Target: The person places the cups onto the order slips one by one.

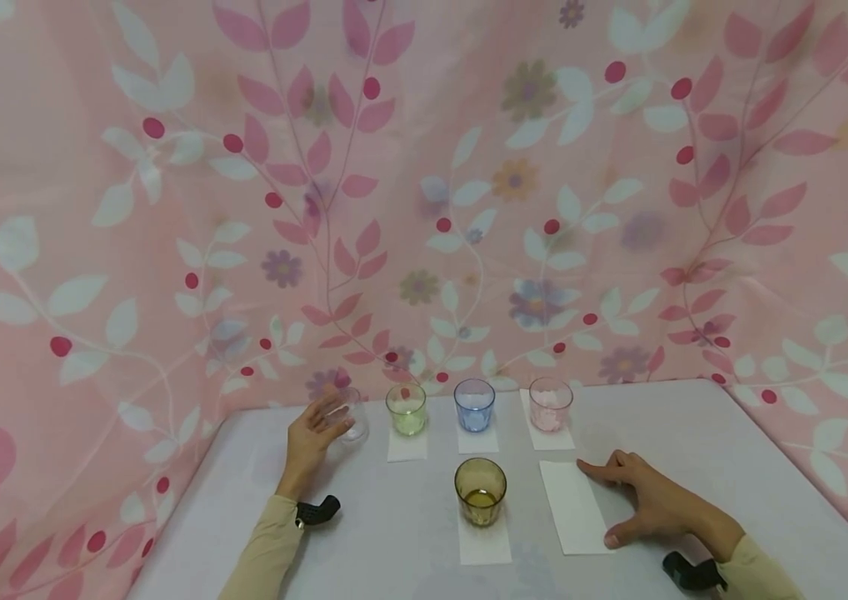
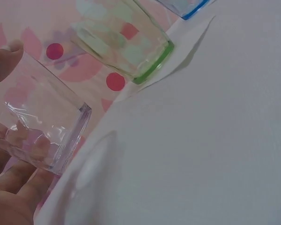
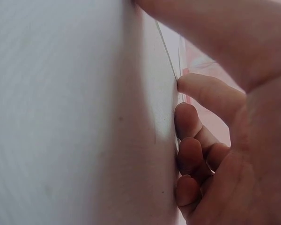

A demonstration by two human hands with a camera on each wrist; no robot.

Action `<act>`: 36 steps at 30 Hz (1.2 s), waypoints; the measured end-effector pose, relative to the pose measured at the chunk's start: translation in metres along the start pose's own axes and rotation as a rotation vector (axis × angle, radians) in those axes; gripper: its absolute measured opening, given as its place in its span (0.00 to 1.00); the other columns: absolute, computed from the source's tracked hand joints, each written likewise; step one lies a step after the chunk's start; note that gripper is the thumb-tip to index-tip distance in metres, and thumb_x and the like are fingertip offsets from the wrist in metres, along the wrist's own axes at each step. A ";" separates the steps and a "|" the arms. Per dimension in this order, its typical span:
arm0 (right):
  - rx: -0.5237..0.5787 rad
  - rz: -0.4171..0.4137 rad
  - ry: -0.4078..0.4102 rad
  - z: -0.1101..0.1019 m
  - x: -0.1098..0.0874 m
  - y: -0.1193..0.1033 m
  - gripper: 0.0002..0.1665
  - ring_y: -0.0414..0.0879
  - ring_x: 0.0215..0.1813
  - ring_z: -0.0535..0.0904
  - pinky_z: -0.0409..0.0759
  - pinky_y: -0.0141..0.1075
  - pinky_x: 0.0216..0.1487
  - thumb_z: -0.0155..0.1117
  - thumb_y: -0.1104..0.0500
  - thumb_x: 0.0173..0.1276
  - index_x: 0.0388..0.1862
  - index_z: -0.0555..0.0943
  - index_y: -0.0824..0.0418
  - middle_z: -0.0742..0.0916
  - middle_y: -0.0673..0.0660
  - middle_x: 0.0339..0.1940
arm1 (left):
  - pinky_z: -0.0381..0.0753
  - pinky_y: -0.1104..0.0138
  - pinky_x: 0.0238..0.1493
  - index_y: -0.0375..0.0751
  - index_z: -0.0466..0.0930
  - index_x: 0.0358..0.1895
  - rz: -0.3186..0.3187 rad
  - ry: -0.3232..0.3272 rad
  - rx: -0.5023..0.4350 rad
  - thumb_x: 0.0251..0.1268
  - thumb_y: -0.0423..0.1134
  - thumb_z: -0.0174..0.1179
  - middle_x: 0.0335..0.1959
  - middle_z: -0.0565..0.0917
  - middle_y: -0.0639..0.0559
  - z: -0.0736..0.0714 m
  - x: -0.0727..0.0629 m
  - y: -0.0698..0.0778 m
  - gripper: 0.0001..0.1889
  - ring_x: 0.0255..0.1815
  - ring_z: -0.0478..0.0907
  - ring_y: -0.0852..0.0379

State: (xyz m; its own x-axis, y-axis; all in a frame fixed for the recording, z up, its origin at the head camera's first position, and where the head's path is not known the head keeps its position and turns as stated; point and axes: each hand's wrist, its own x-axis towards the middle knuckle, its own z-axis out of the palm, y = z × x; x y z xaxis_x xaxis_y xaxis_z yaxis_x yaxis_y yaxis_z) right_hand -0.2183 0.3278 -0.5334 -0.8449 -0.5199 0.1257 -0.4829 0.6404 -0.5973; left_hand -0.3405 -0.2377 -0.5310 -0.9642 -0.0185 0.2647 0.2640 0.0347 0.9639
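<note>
My left hand [image 1: 307, 440] holds a clear glass [image 2: 49, 110] at the left end of the back row, thumb on one side and fingers on the other. The left wrist view shows its base close over the tabletop, with a shadow below. Beside it stands a green glass [image 1: 406, 412]. At the right, my right hand [image 1: 656, 502] rests by a white paper slip [image 1: 572, 510]. Index finger and thumb are spread along the slip's right edge, at its far and near corners. In the right wrist view the other fingers [image 3: 189, 152] bend loosely against the surface.
A blue glass [image 1: 475, 408] and a pink glass [image 1: 550, 407] continue the back row, with paper slips under or before them. An olive-brown glass [image 1: 480, 493] stands nearer, on its own slip [image 1: 486, 546]. Behind the white table [image 1: 386, 525] hangs a pink leaf-patterned cloth [image 1: 424, 167].
</note>
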 end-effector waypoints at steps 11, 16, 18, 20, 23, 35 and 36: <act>-0.033 0.008 0.008 -0.001 0.001 -0.002 0.60 0.36 0.46 0.63 0.62 0.29 0.43 0.88 0.37 0.48 0.78 0.76 0.55 0.73 0.47 0.42 | 0.87 0.70 0.59 0.32 0.73 0.74 0.069 0.043 -0.108 0.61 0.25 0.75 0.70 0.78 0.29 0.018 -0.003 0.040 0.36 0.66 0.85 0.51; -0.026 0.000 0.003 -0.002 0.002 -0.002 0.60 0.36 0.46 0.62 0.62 0.29 0.43 0.88 0.37 0.48 0.78 0.75 0.56 0.73 0.48 0.42 | 0.86 0.67 0.61 0.27 0.71 0.74 0.158 -0.001 -0.149 0.62 0.21 0.72 0.70 0.76 0.24 0.039 -0.014 0.068 0.36 0.67 0.83 0.43; -0.021 0.008 -0.004 -0.002 0.002 -0.002 0.60 0.36 0.46 0.62 0.62 0.29 0.42 0.88 0.37 0.48 0.78 0.75 0.55 0.73 0.48 0.42 | 0.85 0.65 0.64 0.25 0.69 0.74 0.182 -0.027 -0.167 0.62 0.20 0.71 0.70 0.76 0.25 0.048 -0.020 0.077 0.36 0.67 0.83 0.43; -0.016 0.019 -0.007 -0.001 0.001 -0.002 0.60 0.36 0.46 0.62 0.62 0.29 0.43 0.88 0.37 0.48 0.78 0.75 0.55 0.73 0.47 0.42 | 0.84 0.63 0.66 0.25 0.69 0.74 0.194 -0.048 -0.195 0.62 0.20 0.71 0.71 0.76 0.26 0.059 -0.025 0.084 0.36 0.67 0.83 0.45; -0.003 0.031 -0.014 0.000 0.001 -0.002 0.60 0.36 0.47 0.62 0.62 0.29 0.43 0.88 0.37 0.48 0.78 0.75 0.55 0.73 0.48 0.42 | 0.83 0.60 0.68 0.25 0.69 0.74 0.203 -0.080 -0.238 0.61 0.18 0.70 0.72 0.75 0.26 0.073 -0.033 0.094 0.36 0.68 0.82 0.45; -0.009 0.031 -0.013 -0.002 0.001 -0.004 0.60 0.36 0.46 0.62 0.61 0.30 0.42 0.88 0.36 0.47 0.78 0.75 0.55 0.72 0.49 0.42 | 0.81 0.56 0.70 0.23 0.70 0.72 0.235 -0.214 -0.280 0.59 0.22 0.74 0.69 0.76 0.23 0.119 -0.042 0.117 0.37 0.71 0.78 0.35; -0.005 0.028 -0.011 -0.002 0.001 -0.004 0.60 0.36 0.46 0.62 0.61 0.30 0.41 0.88 0.36 0.47 0.78 0.75 0.56 0.72 0.49 0.42 | 0.81 0.55 0.70 0.23 0.70 0.72 0.235 -0.228 -0.286 0.59 0.22 0.75 0.69 0.76 0.23 0.122 -0.042 0.117 0.37 0.72 0.78 0.34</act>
State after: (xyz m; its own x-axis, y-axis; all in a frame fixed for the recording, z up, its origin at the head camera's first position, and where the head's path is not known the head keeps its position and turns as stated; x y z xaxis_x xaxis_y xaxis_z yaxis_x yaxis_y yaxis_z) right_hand -0.2180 0.3254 -0.5296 -0.8557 -0.5077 0.0998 -0.4599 0.6580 -0.5962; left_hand -0.2720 -0.1113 -0.4325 -0.8500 0.1791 0.4954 0.4426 -0.2670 0.8560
